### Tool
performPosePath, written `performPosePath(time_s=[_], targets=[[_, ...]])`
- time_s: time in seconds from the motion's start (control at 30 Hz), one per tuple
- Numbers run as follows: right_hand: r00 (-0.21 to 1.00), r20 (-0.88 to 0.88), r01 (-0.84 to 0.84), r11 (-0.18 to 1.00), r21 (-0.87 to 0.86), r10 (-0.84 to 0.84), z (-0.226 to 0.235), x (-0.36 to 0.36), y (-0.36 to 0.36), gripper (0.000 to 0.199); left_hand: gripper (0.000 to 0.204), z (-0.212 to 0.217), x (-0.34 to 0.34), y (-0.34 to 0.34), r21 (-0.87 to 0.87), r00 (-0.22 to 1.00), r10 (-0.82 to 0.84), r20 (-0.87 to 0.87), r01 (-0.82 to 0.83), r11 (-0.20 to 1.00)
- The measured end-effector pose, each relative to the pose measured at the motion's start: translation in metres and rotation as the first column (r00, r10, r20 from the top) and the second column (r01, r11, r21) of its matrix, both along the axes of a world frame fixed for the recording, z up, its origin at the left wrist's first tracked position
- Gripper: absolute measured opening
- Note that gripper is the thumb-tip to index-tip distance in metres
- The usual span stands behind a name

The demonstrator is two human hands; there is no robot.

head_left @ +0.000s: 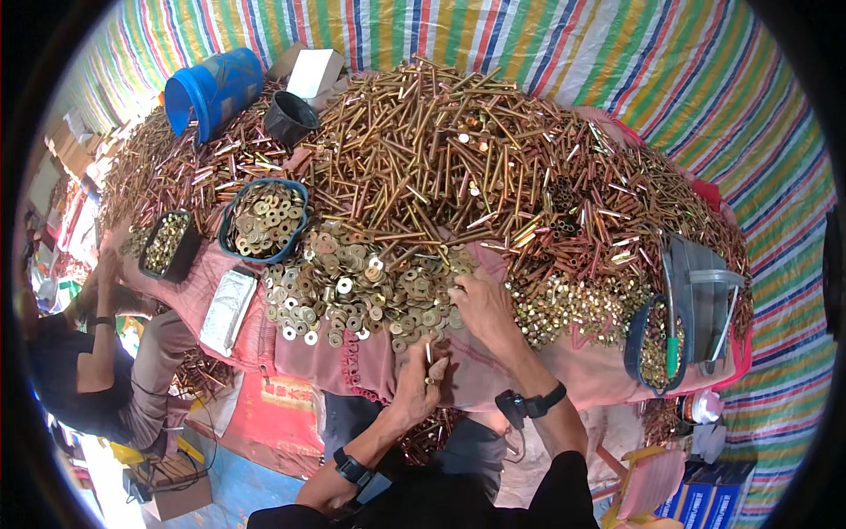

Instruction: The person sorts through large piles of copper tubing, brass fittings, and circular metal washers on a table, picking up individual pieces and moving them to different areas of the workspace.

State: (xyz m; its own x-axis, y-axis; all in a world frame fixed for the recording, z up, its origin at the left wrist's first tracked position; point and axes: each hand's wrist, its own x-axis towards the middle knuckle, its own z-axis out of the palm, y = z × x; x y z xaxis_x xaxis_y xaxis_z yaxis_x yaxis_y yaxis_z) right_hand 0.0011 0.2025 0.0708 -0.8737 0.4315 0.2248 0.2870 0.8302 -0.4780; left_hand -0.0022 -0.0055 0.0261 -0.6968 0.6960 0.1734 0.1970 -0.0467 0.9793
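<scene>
Thousands of brass-coloured bolts (493,167) lie heaped across the desk (352,361) in front of you, on a pink cloth that hangs over its near edge. Behind the heap hangs a striped tarpaulin (670,62). At the far left of the heap a blue bucket (211,88) lies tipped on its side, with a black cup (289,116) just beside it. Nearer you, a blue basin (231,231) holds washers, and a dark tray (167,245) to its left holds smaller pieces. A grey bin (705,300) sits at the right end of the desk. A person in a dark top sits at the left edge, one hand (110,264) raised to the desk.

Between the basin and your hands spreads a loose pile of washers (352,286). Your right hand (480,304) rests palm-down at the right edge of that pile, its fingers (458,291) curled down and touching the washers. Your left hand (421,383) is at the desk's near edge, just below the pile, its fingers pinching a single bolt (429,354) that stands upright, its shaft rising above your fingertips and its lower end hidden in the grip. The two hands are near each other, not touching. You wear a dark band on each wrist.
</scene>
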Motion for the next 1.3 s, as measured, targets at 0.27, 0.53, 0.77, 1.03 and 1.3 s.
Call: performPosePath(time_s=[0.27,0.53,0.77,1.03,1.3], targets=[[0.998,-0.054,0.009,0.867,-0.499,-0.041,0.025,0.018,0.007,0.024,0.023,-0.004,-0.004,0.011,0.080,0.995,0.088,-0.050,-0.084,0.993],[0.992,-0.032,-0.099,0.596,-0.797,0.123,0.039,0.057,-0.038,0.028,0.018,-0.005,-0.002,0.014,-0.008,0.993,0.121,-0.015,-0.121,0.993],[0.999,-0.011,-0.034,0.877,-0.479,0.033,0.029,0.049,-0.029,0.031,0.026,-0.014,-0.002,0.016,0.064,0.980,0.128,-0.152,-0.119,0.991],[0.974,0.219,-0.034,0.912,0.409,-0.062,0.017,-0.030,0.091,0.018,0.055,-0.017,0.000,0.018,0.125,0.988,0.101,-0.118,-0.086,0.988],[0.996,0.008,0.082,0.965,0.250,-0.086,0.017,-0.016,0.087,0.027,0.034,-0.031,0.001,0.019,0.138,0.992,0.093,-0.080,-0.081,0.987]])
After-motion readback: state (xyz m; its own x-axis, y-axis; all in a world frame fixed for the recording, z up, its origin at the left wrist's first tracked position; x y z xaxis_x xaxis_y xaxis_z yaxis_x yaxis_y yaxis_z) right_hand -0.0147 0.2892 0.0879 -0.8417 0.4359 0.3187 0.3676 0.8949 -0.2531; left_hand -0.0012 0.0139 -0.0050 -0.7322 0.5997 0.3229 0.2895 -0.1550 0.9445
